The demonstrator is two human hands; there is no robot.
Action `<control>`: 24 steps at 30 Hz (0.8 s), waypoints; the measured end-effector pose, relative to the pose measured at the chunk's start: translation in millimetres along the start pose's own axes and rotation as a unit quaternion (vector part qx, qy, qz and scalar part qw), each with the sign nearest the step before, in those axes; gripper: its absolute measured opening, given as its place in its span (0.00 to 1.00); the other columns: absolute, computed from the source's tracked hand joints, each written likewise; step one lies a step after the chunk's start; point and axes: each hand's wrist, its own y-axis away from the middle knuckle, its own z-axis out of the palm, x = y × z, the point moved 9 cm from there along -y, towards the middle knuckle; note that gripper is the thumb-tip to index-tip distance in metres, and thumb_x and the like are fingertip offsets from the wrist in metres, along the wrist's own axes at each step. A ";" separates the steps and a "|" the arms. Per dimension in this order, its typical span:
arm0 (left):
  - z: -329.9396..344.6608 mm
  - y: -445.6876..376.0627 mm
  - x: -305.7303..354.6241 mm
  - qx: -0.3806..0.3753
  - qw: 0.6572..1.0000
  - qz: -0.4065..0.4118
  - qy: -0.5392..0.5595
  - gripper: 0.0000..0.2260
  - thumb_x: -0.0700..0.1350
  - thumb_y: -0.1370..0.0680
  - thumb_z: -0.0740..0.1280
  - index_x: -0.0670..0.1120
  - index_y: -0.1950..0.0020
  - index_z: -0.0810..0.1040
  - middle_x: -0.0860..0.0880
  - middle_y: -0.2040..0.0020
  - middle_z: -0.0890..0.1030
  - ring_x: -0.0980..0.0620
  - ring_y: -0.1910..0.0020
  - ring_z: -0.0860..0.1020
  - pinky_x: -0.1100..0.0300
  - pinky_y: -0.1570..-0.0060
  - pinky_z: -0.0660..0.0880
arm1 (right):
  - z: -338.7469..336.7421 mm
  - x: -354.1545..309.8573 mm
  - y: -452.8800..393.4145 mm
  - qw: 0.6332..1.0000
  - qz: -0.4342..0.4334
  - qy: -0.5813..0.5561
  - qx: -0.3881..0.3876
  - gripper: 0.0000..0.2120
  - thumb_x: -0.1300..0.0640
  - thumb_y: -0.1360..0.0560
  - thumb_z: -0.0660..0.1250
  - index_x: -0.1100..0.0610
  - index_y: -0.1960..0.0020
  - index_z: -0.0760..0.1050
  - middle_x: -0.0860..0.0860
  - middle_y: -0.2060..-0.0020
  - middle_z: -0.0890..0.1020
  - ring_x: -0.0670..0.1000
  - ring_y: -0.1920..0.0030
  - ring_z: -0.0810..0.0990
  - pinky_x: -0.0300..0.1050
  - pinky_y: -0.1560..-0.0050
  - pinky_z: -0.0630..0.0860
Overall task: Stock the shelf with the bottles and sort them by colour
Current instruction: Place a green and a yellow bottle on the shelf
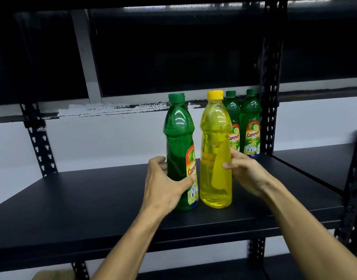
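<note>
A green bottle [178,138] with a green cap and a yellow bottle [214,138] with a yellow cap stand upright side by side on the black shelf board [92,199], near its middle. My left hand [163,186] wraps the lower part of the green bottle, thumb on its label. My right hand [248,174] grips the yellow bottle from the right, thumb on its front and fingers behind it. Two more green bottles [232,118] [251,126] stand at the back right, against the corner post.
A black perforated post [270,77] rises at the back right, and another post [40,142] stands at the back left. A neighbouring shelf board [315,162] lies to the right. The corner of a cardboard box [52,275] shows at the bottom left.
</note>
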 end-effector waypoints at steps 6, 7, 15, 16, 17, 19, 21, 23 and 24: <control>2.3 -6.6 -14.8 -0.024 0.998 -0.007 0.066 0.35 0.46 0.34 0.80 0.50 0.35 0.62 0.51 0.40 0.75 0.55 0.41 0.75 0.57 0.42 0.75 | -16.6 3.7 8.3 0.994 -0.012 0.087 0.064 0.30 0.55 0.35 0.76 0.46 0.35 0.74 0.45 0.44 0.83 0.45 0.43 0.80 0.46 0.41 0.75; 3.3 -7.8 -15.4 -0.038 0.996 -0.007 0.077 0.33 0.45 0.33 0.80 0.50 0.36 0.64 0.51 0.40 0.75 0.55 0.41 0.75 0.58 0.42 0.75 | -19.2 5.1 10.7 0.989 -0.009 0.110 0.094 0.31 0.53 0.35 0.78 0.47 0.34 0.73 0.44 0.45 0.83 0.43 0.44 0.80 0.44 0.42 0.76; 14.1 -17.4 -19.8 -0.125 0.979 -0.018 0.161 0.24 0.37 0.28 0.75 0.49 0.38 0.68 0.49 0.38 0.77 0.55 0.39 0.77 0.60 0.45 0.77 | -27.7 -0.7 32.0 0.877 0.024 0.336 0.343 0.52 0.27 0.46 0.74 0.49 0.30 0.63 0.48 0.37 0.73 0.51 0.36 0.72 0.55 0.39 0.74; 15.0 -17.5 -19.7 -0.128 0.979 -0.020 0.159 0.24 0.37 0.28 0.74 0.49 0.37 0.68 0.48 0.37 0.77 0.55 0.39 0.77 0.58 0.44 0.77 | -25.0 -4.8 34.5 0.859 0.025 0.362 0.362 0.52 0.28 0.45 0.74 0.51 0.29 0.61 0.50 0.36 0.71 0.53 0.35 0.70 0.55 0.40 0.73; 15.7 -16.6 -20.0 -0.132 0.979 -0.022 0.153 0.24 0.37 0.27 0.74 0.49 0.36 0.68 0.48 0.36 0.77 0.55 0.38 0.77 0.56 0.41 0.76 | -21.7 -8.1 35.8 0.845 0.024 0.382 0.375 0.53 0.28 0.44 0.73 0.53 0.29 0.60 0.51 0.35 0.70 0.54 0.34 0.69 0.55 0.41 0.72; 14.4 -12.0 -21.0 -0.126 0.985 -0.025 0.111 0.27 0.41 0.27 0.74 0.51 0.33 0.66 0.50 0.32 0.74 0.55 0.34 0.73 0.56 0.36 0.71 | -15.2 -12.5 37.6 0.830 0.018 0.408 0.379 0.54 0.27 0.42 0.71 0.55 0.28 0.58 0.53 0.35 0.68 0.55 0.34 0.67 0.55 0.42 0.72; 9.1 -5.1 -21.1 -0.090 0.995 -0.023 0.021 0.35 0.50 0.29 0.77 0.53 0.27 0.62 0.53 0.28 0.70 0.57 0.31 0.69 0.57 0.34 0.68 | -14.8 -6.3 38.1 0.839 0.019 0.408 0.359 0.54 0.28 0.40 0.71 0.54 0.25 0.55 0.53 0.33 0.65 0.55 0.32 0.66 0.56 0.41 0.72; 2.7 4.8 -18.6 -0.034 0.998 -0.031 -0.043 0.45 0.58 0.34 0.78 0.53 0.24 0.57 0.53 0.27 0.68 0.55 0.31 0.69 0.55 0.36 0.69 | -16.0 5.9 40.0 0.867 0.026 0.379 0.322 0.52 0.32 0.37 0.73 0.48 0.23 0.50 0.53 0.33 0.63 0.56 0.32 0.66 0.56 0.38 0.72; 2.0 8.9 -16.4 -0.012 0.997 -0.032 -0.064 0.47 0.60 0.36 0.79 0.52 0.25 0.56 0.52 0.28 0.69 0.54 0.33 0.71 0.54 0.38 0.72 | -16.6 11.1 41.1 0.879 0.028 0.364 0.308 0.51 0.36 0.36 0.74 0.45 0.23 0.48 0.52 0.34 0.63 0.56 0.33 0.67 0.57 0.37 0.72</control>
